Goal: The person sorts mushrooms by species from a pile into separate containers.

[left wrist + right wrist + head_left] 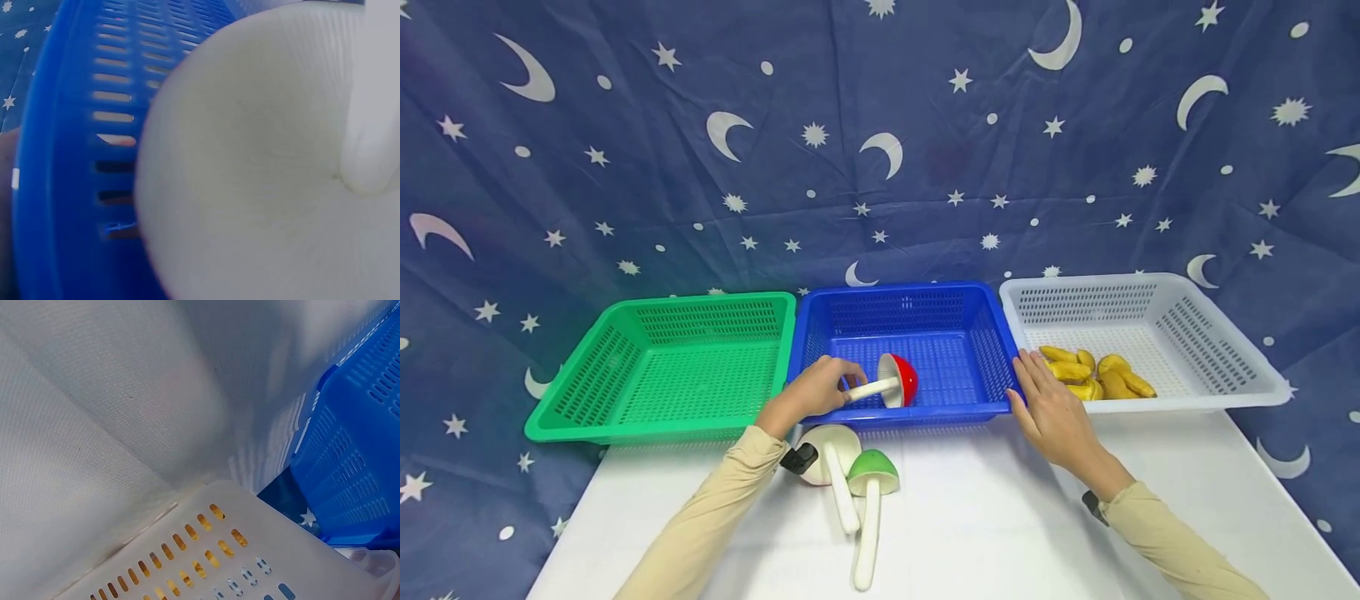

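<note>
Over the near left part of the blue basket [966, 358], my left hand [820, 387] pinches the white stem of a toy mushroom with a red cap [908, 379]. The cap lies on its side within the basket. Fingers stretched out, my right hand [1054, 415] rests on the rims where the blue and white baskets [1213, 383] meet. Below my left wrist, a mushroom with a pale underside [831, 450] lies on the table beside a green-capped mushroom [872, 473]. The pale cap fills much of the left wrist view; the left fingers are mostly hidden there.
A green basket [700, 367] stands to the left of the blue one. Several yellow banana-like pieces and brownish lumps [1116, 383] lie in the white basket. Under everything is a white table [977, 517], with a dark blue moon-and-star cloth [925, 183] hanging behind.
</note>
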{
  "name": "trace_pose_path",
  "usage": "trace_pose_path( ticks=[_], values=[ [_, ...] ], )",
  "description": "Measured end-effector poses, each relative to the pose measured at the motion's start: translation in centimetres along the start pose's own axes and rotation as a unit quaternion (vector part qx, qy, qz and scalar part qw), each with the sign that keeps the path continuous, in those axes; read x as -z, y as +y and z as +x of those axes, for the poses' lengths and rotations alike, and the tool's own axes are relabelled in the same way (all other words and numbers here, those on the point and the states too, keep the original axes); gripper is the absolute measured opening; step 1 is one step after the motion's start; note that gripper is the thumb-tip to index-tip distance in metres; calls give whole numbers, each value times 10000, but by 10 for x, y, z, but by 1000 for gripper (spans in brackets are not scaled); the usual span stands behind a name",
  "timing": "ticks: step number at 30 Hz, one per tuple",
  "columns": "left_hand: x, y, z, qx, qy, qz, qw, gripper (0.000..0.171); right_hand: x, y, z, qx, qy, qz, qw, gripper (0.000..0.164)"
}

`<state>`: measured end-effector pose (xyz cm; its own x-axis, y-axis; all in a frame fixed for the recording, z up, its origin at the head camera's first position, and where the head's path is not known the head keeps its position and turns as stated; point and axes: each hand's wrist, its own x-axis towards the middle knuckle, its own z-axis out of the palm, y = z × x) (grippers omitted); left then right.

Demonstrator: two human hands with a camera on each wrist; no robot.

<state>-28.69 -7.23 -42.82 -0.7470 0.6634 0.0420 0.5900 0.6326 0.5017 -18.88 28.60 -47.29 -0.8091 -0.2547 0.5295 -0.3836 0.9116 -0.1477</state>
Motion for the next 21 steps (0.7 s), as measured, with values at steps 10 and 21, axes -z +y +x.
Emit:
trace_pose_path(
  ticks=[10, 21],
  values=[
    [-2, -2, -3, -251, 52, -483, 9985, 19, 0, 0, -5, -40, 49, -52, 10000, 52],
    [6, 23, -30, -417, 706, -328, 9961, 16, -1, -3, -3, -12, 115, -55, 9999, 51]
  ],
)
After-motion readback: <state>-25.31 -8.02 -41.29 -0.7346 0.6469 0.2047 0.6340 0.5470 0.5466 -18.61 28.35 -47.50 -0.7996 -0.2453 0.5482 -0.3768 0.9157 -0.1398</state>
